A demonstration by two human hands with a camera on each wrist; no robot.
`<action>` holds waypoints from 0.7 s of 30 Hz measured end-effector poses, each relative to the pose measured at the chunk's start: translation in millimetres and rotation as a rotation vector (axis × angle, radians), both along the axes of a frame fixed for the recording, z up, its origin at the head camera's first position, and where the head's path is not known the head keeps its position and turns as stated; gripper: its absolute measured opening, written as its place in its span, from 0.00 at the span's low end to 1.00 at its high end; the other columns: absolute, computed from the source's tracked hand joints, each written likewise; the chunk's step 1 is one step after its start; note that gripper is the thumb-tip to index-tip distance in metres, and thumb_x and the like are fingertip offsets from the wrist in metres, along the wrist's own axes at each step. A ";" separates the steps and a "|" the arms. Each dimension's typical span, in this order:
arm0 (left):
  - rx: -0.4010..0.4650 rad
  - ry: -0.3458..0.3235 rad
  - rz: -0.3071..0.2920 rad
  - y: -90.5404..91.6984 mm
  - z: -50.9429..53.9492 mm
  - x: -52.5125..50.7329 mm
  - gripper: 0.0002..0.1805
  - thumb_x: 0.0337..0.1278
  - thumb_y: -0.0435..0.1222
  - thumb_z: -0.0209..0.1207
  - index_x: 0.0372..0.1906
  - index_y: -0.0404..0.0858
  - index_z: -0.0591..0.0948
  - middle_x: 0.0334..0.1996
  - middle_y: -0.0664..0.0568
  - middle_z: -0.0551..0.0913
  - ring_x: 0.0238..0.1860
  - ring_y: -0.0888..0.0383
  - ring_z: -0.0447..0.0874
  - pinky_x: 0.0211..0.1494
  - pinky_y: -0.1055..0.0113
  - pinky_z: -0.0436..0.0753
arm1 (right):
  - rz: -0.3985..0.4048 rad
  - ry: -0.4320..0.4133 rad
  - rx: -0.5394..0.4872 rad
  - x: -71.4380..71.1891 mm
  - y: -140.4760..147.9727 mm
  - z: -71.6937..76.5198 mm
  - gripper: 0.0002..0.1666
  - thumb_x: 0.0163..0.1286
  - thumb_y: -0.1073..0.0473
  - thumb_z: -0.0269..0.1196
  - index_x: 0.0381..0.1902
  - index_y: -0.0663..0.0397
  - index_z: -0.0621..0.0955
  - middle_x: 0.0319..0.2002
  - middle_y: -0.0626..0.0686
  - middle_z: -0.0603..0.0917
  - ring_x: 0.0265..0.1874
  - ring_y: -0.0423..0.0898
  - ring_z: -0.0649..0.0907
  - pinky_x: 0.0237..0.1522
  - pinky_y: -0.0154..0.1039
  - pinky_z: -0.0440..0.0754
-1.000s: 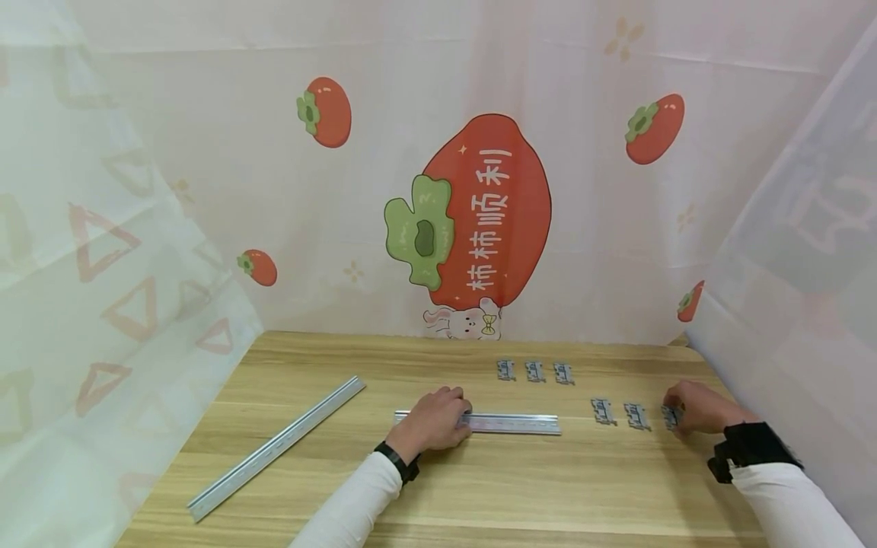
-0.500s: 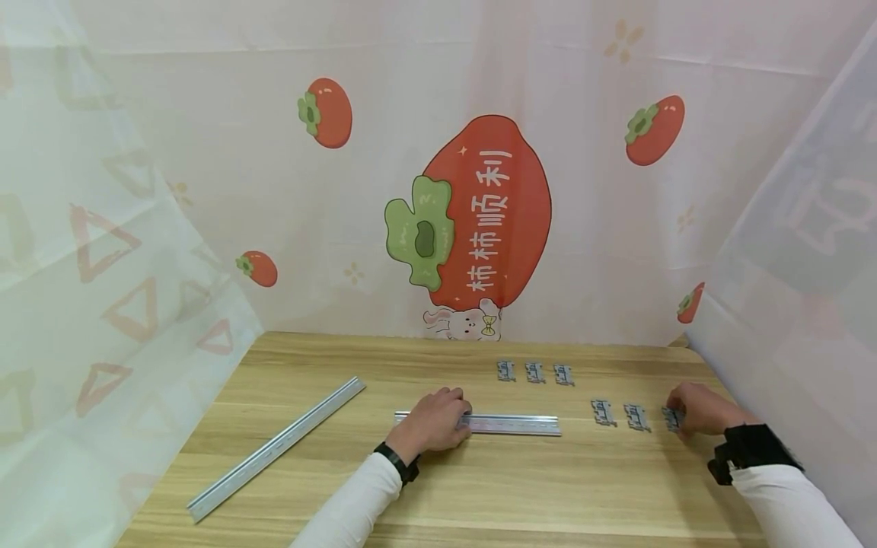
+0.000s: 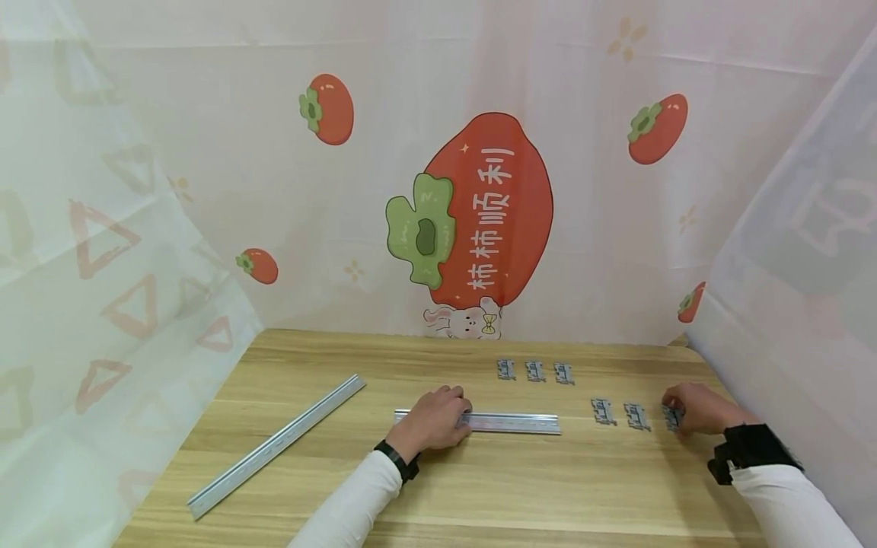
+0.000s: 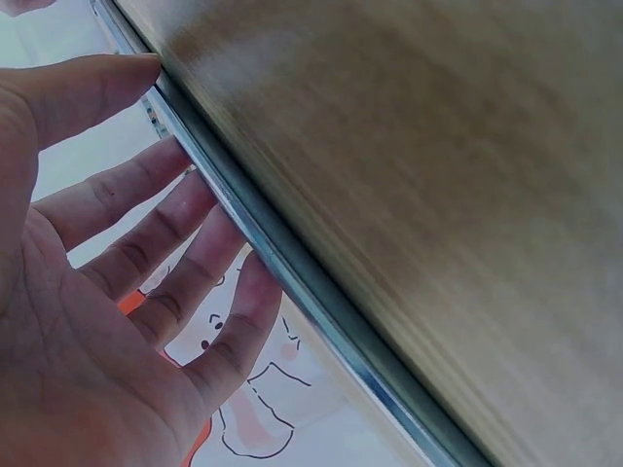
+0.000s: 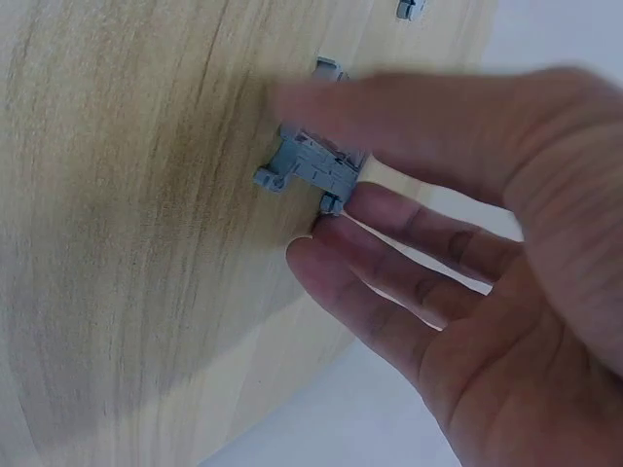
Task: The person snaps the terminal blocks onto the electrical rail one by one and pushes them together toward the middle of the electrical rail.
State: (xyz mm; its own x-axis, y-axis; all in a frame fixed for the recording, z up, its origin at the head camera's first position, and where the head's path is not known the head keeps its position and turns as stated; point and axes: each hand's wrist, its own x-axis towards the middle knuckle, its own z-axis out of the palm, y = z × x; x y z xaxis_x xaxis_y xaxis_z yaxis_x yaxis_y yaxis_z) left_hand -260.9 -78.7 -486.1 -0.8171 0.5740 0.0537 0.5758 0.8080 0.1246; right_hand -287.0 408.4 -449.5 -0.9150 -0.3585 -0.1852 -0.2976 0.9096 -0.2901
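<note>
My left hand (image 3: 433,420) lies over the shorter metal rail (image 3: 514,423). In the left wrist view the thumb is on one side of this rail (image 4: 321,316) and the fingertips touch its other side. At the far right my right hand (image 3: 706,409) is at a small grey clip-like part (image 3: 671,416). In the right wrist view the thumb lies over that part (image 5: 326,165), with fingertips at its edge, on the wood. Two similar grey parts (image 3: 604,412) (image 3: 636,416) lie to its left.
Three more grey parts (image 3: 505,370) (image 3: 535,371) (image 3: 563,373) stand in a row farther back. A longer metal rail (image 3: 277,447) lies diagonally on the left of the wooden table (image 3: 479,495). Printed cloth (image 3: 582,304) hangs behind the table and on both sides.
The right hand has shifted very slightly at the rightmost grey part. The left hand and the rails have stayed where they were.
</note>
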 end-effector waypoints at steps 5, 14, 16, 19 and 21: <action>-0.003 -0.001 0.001 -0.2 0.3 0.3 0.16 0.63 0.48 0.67 0.48 0.43 0.87 0.40 0.56 0.79 0.39 0.59 0.74 0.40 0.65 0.77 | 0.014 0.014 -0.004 1.3 -1.1 1.5 0.28 0.43 0.66 0.80 0.42 0.74 0.82 0.37 0.60 0.84 0.38 0.59 0.83 0.43 0.57 0.80; -0.002 0.001 0.003 -0.3 1.3 0.7 0.15 0.63 0.48 0.67 0.48 0.43 0.87 0.40 0.56 0.79 0.39 0.59 0.74 0.41 0.65 0.78 | 0.009 0.030 -0.004 1.8 -0.8 -0.7 0.24 0.48 0.65 0.80 0.41 0.71 0.83 0.35 0.58 0.83 0.36 0.55 0.82 0.39 0.54 0.80; -0.002 -0.001 0.003 -0.2 1.9 1.3 0.15 0.63 0.48 0.67 0.48 0.43 0.87 0.40 0.56 0.79 0.39 0.59 0.74 0.41 0.65 0.78 | 0.001 0.029 0.002 1.2 -0.9 -0.3 0.24 0.48 0.64 0.80 0.40 0.70 0.83 0.34 0.57 0.83 0.35 0.53 0.81 0.39 0.53 0.80; -0.002 -0.004 0.005 0.2 3.1 2.0 0.16 0.62 0.47 0.67 0.48 0.43 0.87 0.40 0.56 0.79 0.39 0.59 0.74 0.41 0.65 0.78 | -0.003 0.023 0.005 0.9 -0.8 0.1 0.25 0.47 0.64 0.80 0.41 0.71 0.83 0.34 0.58 0.83 0.36 0.54 0.81 0.39 0.53 0.80; -0.005 -0.005 0.007 0.4 3.6 2.4 0.16 0.62 0.47 0.67 0.49 0.43 0.87 0.41 0.56 0.79 0.40 0.59 0.74 0.41 0.64 0.78 | -0.013 0.017 0.002 0.8 -0.9 0.5 0.26 0.47 0.64 0.80 0.42 0.71 0.83 0.35 0.59 0.84 0.37 0.56 0.82 0.40 0.55 0.80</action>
State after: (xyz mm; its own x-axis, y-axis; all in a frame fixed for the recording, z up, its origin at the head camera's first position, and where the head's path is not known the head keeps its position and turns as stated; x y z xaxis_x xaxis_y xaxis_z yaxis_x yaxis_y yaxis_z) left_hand -258.5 -78.3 -482.4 -0.8212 0.5686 0.0473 0.5697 0.8125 0.1235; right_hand -286.2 407.5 -449.0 -0.9226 -0.3462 -0.1704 -0.2907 0.9140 -0.2830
